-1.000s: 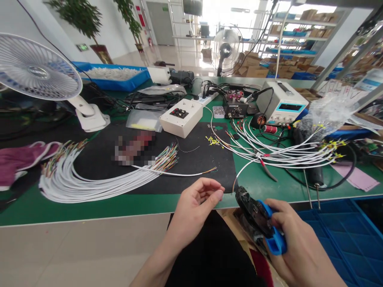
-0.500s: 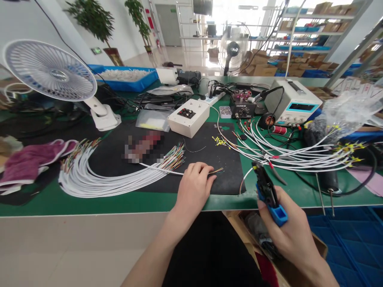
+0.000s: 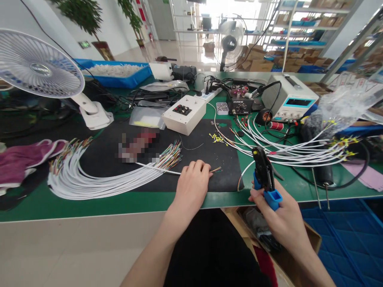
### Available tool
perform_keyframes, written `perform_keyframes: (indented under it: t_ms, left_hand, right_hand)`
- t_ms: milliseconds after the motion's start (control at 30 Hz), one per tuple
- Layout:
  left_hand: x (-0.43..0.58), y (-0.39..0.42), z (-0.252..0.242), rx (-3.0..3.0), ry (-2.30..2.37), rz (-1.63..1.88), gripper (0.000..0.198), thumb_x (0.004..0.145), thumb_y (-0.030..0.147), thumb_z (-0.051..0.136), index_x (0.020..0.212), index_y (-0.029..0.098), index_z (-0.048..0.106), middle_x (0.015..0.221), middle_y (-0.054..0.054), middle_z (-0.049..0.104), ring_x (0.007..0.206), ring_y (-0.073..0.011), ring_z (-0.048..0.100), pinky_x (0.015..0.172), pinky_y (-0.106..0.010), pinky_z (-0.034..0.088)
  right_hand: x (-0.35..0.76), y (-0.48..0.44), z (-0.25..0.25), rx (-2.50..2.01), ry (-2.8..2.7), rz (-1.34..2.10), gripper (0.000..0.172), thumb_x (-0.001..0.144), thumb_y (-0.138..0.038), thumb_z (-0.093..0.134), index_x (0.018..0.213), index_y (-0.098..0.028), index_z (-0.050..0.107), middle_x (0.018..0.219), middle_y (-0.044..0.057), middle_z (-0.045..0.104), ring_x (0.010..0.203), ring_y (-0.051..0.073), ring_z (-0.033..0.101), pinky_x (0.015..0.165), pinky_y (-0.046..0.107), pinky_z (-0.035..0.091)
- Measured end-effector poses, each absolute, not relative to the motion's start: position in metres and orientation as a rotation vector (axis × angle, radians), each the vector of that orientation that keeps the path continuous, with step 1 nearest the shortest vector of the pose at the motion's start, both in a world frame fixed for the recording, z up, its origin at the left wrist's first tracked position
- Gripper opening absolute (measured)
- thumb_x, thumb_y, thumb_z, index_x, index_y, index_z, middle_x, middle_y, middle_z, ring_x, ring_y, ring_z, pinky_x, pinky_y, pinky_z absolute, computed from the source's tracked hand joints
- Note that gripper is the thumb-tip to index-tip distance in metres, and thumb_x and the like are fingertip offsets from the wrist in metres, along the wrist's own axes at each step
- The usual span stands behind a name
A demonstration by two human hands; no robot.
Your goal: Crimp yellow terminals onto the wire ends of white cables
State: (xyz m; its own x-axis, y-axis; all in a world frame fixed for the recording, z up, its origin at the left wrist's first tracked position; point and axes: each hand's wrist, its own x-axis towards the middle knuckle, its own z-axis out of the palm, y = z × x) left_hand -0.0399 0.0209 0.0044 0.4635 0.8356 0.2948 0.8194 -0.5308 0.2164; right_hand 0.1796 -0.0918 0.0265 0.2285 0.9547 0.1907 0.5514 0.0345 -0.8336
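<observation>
My left hand (image 3: 194, 181) is closed round the end of a white cable (image 3: 173, 172) low over the black mat (image 3: 227, 175). Thin coloured wires (image 3: 217, 169) fan out past its fingertips to the right. In my right hand (image 3: 284, 217), at the table's front edge, is a pair of crimping pliers (image 3: 265, 171) with blue handles, jaws pointing up and the handles somewhat apart. To the left curves a bundle of white cables (image 3: 104, 183) with bare coloured wire ends. Small yellow-tipped pieces (image 3: 218, 138) lie scattered on the mat beyond my hands.
A white box with switches (image 3: 185, 115) stands behind the mat. More white cables with yellow ends (image 3: 302, 159) spread at right, near a bench power supply (image 3: 291, 99). A white fan (image 3: 95, 115) and purple cloth (image 3: 26, 161) occupy the left side.
The pliers have turned more upright, and their handles appear further apart. My left hand keeps its hold on the cable. The whole view has shifted slightly.
</observation>
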Motion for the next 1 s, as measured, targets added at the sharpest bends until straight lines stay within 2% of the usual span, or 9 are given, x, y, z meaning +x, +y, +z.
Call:
perform_keyframes:
  t_ms: [100,233,333,533,767,1000]
  left_hand:
    - [-0.042,0.023,0.003,2.627,1.502,0.569,0.011,0.105,0.019,0.057,0.096,0.018,0.063,0.100,-0.009,0.066,0.095,-0.0271,0.061,0.077,-0.038,0.043]
    - [-0.041,0.009,0.009,2.541,1.464,0.641,0.016,0.111,0.022,0.045,0.103,0.019,0.058,0.101,-0.007,0.066,0.087,-0.0211,0.064,0.075,-0.033,0.045]
    - [-0.039,-0.010,0.018,2.411,1.303,0.743,0.016,0.113,0.026,0.040,0.108,0.021,0.055,0.099,-0.003,0.066,0.087,-0.0170,0.066,0.077,-0.029,0.047]
    - [-0.034,-0.039,0.028,2.145,0.909,0.841,0.021,0.112,0.025,0.042,0.122,0.022,0.061,0.110,-0.006,0.066,0.100,-0.0184,0.064,0.088,-0.031,0.047]
    - [-0.031,-0.046,0.034,2.072,0.865,0.802,0.019,0.110,0.024,0.049,0.116,0.021,0.066,0.107,-0.006,0.065,0.097,-0.0188,0.062,0.086,-0.032,0.046]
    - [-0.021,-0.047,0.044,1.938,0.843,0.899,0.011,0.106,0.023,0.059,0.107,0.021,0.070,0.102,-0.004,0.065,0.090,-0.0150,0.063,0.081,-0.027,0.047]
  right_hand:
    - [0.183,-0.093,0.023,-1.665,-1.354,0.654,0.023,0.098,-0.046,0.068,0.095,-0.024,0.070,0.099,0.003,0.073,0.088,0.022,0.069,0.081,0.033,0.049]
    - [0.190,-0.094,0.017,-1.679,-1.252,0.846,0.031,0.096,-0.054,0.069,0.098,-0.023,0.072,0.112,0.005,0.076,0.098,0.025,0.070,0.084,0.035,0.051]
    - [0.190,-0.094,0.016,-1.666,-1.225,0.881,0.033,0.095,-0.055,0.070,0.091,-0.023,0.075,0.116,0.006,0.077,0.106,0.028,0.070,0.090,0.039,0.052]
    - [0.172,-0.097,0.024,-1.625,-1.123,0.801,0.029,0.084,-0.052,0.082,0.093,-0.025,0.081,0.115,0.007,0.078,0.110,0.030,0.071,0.100,0.044,0.053]
    - [0.168,-0.102,0.035,-1.523,-1.121,0.819,0.020,0.086,-0.045,0.083,0.094,-0.026,0.082,0.113,0.007,0.079,0.111,0.029,0.073,0.099,0.042,0.057]
    - [0.172,-0.102,0.033,-1.491,-1.177,0.829,0.016,0.088,-0.042,0.082,0.093,-0.027,0.082,0.116,0.005,0.078,0.111,0.027,0.071,0.102,0.040,0.054]
